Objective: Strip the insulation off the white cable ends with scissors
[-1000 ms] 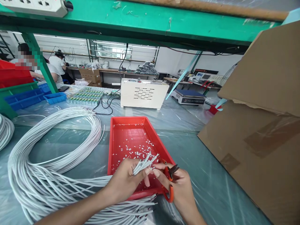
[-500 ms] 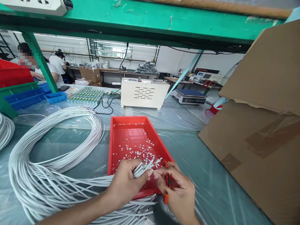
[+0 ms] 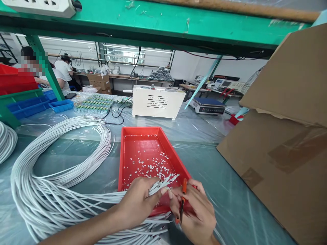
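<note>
A bundle of white cables (image 3: 76, 190) runs from a large coil on the left into my left hand (image 3: 140, 200), whose fingers are wrapped round the cable ends above the red tray (image 3: 173, 149). My right hand (image 3: 195, 211) holds a small orange-handled tool (image 3: 183, 194) in its curled fingers. Its thumb and index fingertips meet at a cable end beside my left thumb; what they pinch is too small to make out. Small white and silvery scraps lie in the tray. More cable ends (image 3: 153, 228) lie below my left hand, near the tray's front edge.
Behind the tray stands a cream metal box (image 3: 157, 103), with a scale (image 3: 208, 106) to its right. Cardboard boxes (image 3: 286, 170) rise on the right. A green shelf beam (image 3: 163, 23) crosses overhead. Blue bins (image 3: 61, 106) and green circuit boards (image 3: 94, 103) sit back left. Two people work beyond.
My right hand has turned and shifted slightly down and right, and the orange-handled tool has tilted with it. My left hand still grips the cables, a little lower in view.
</note>
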Demonstrator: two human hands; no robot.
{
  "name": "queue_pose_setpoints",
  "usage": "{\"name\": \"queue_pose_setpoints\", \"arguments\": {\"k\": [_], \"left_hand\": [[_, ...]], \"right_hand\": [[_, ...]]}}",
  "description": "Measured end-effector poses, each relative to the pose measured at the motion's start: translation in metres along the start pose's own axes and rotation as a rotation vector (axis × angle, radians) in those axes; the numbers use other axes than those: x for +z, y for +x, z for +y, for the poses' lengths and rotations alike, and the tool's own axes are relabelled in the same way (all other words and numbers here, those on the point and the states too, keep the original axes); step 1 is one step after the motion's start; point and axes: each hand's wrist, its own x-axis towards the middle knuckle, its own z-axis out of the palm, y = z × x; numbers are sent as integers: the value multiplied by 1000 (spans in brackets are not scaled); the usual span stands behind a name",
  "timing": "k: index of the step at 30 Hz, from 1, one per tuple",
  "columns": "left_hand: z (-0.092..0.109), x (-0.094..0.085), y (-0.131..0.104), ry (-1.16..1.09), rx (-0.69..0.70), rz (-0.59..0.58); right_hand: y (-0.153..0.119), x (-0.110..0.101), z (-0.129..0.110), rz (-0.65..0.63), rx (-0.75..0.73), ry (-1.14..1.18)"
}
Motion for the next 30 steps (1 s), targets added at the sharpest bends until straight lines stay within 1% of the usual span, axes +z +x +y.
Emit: {"name": "queue_pose_setpoints", "arguments": {"k": [1,3,6,8,11,14,17,21,23,26,30], "left_hand": [[0,-1,0,-17,-7,-7],[-1,-2,1,-61,-14,18],[-2,-2,1,-118,10,65],[-2,-1,0,-125,27,61],[-1,-1,-1,-102,45,29],[-1,0,-2,-118,22,-6],[-2,-1,-1,-240,-9,-46],[-4,-5,3,-418,-9,-185],[-5,-8,5,-483,10,-226],[-6,-13,7,-522,9,-228],[-6,-20,9,-531,-1,-204]], "right_hand": [[0,0,0,3,0,-1],[-1,-1,1,-4,5,-6],[-1,-2,2,-36,12,-30],[0,-2,2,-51,13,-44],[0,-2,2,-47,8,-45],[-1,-3,1,-60,-4,-41],[-2,-4,1,-67,-27,-60],[-2,-4,1,-66,-51,-64],[-2,-4,1,-58,-48,-52],[-2,-3,1,-47,-8,-23],[-3,-2,7,8,107,-29]]}}
